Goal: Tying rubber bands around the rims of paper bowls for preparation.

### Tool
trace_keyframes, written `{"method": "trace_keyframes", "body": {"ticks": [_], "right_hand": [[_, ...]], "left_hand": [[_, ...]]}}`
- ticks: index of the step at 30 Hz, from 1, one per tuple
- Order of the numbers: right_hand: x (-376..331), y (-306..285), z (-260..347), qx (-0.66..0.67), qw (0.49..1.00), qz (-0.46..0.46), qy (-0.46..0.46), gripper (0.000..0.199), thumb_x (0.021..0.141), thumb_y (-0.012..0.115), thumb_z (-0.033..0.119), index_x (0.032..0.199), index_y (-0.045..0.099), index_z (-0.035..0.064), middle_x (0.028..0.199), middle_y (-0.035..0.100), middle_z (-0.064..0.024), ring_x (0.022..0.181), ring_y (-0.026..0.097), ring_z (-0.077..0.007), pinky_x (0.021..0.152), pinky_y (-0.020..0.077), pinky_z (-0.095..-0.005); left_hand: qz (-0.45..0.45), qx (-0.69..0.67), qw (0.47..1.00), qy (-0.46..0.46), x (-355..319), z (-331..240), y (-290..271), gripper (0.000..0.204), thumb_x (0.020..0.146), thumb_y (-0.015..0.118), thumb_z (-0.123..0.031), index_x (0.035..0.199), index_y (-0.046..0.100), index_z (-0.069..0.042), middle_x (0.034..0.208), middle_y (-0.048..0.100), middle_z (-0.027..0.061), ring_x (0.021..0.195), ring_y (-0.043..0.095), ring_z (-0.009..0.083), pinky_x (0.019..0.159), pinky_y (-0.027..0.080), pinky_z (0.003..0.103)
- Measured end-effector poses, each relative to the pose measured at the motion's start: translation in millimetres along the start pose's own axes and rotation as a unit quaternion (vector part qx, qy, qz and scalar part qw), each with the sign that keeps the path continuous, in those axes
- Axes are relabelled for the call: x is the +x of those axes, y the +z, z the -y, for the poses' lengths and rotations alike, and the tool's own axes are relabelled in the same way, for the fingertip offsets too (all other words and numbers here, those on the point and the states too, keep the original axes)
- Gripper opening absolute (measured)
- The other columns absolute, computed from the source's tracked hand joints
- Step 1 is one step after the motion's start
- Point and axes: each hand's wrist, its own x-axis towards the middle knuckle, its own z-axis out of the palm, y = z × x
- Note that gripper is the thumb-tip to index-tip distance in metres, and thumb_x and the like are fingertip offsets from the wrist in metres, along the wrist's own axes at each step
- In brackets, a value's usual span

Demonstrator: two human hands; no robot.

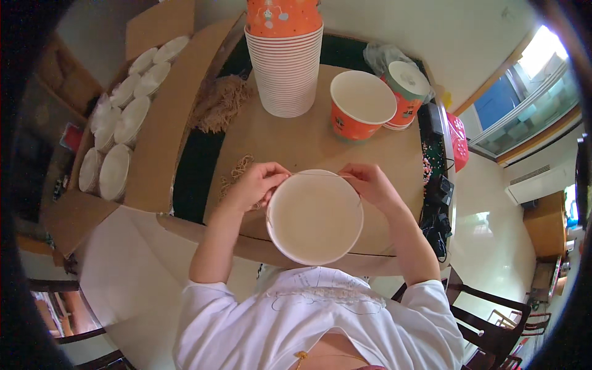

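A white-lined paper tub (316, 219) stands at the table's near edge, its round mouth facing up. Across its far rim runs a thin beige cord (317, 174), stretched between my two hands. My left hand (258, 185) pinches one end at the rim's far left, fingers closed. On the far right of the rim, my right hand (371, 185) is closed on the other end, thumb and forefinger together. Whether the cord is fixed to the tub's wall I cannot tell. Several loose cords (237, 176) lie beside my left hand.
Beyond the hands rises a tall stack of nested tubs (287, 71). An orange tub (357, 120) and an upturned tub (408, 89) stand right of it. A bundle of cords (222, 105) lies left, beside an open cardboard box (157, 148) of white-topped stacks. Black adapters (439, 191) line the right edge.
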Motion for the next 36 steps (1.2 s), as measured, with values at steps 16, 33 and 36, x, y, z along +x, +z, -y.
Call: {"method": "trace_keyframes", "body": {"ticks": [16, 33, 36], "right_hand": [[-11, -56, 24, -0.122, 0.959, 0.176, 0.185, 0.039, 0.082, 0.060, 0.009, 0.120, 0.058, 0.0045, 0.102, 0.065, -0.0082, 0.086, 0.063, -0.0153, 0.064, 0.0544, -0.0281], [74, -327, 94, -0.384, 0.761, -0.467, -0.233, 0.035, 0.099, 0.036, 0.031, 0.118, 0.057, 0.0102, 0.103, 0.063, -0.0206, 0.097, 0.061, -0.0365, 0.082, 0.0483, -0.0428], [116, -295, 37, -0.214, 0.775, -0.540, -0.246, 0.037, 0.100, 0.037, 0.033, 0.121, 0.056, 0.0099, 0.097, 0.064, -0.0210, 0.089, 0.064, -0.0293, 0.076, 0.0485, -0.0387]], "left_hand": [[0.172, -0.116, 0.976, -0.060, 36, 30, 37, 0.046, 0.095, 0.042, -0.044, 0.131, 0.042, -0.014, 0.115, 0.056, 0.0076, 0.092, 0.056, 0.0188, 0.073, 0.049, 0.035], [-0.160, 0.448, 0.712, 0.516, 214, -305, 109, 0.078, 0.072, 0.060, -0.008, 0.141, 0.026, -0.015, 0.134, 0.035, 0.0147, 0.104, 0.056, 0.0328, 0.079, 0.053, 0.043], [-0.158, 0.507, 0.654, 0.539, 257, -290, 111, 0.080, 0.072, 0.061, -0.006, 0.142, 0.026, -0.017, 0.136, 0.033, 0.0149, 0.108, 0.054, 0.0320, 0.081, 0.053, 0.043]]}}
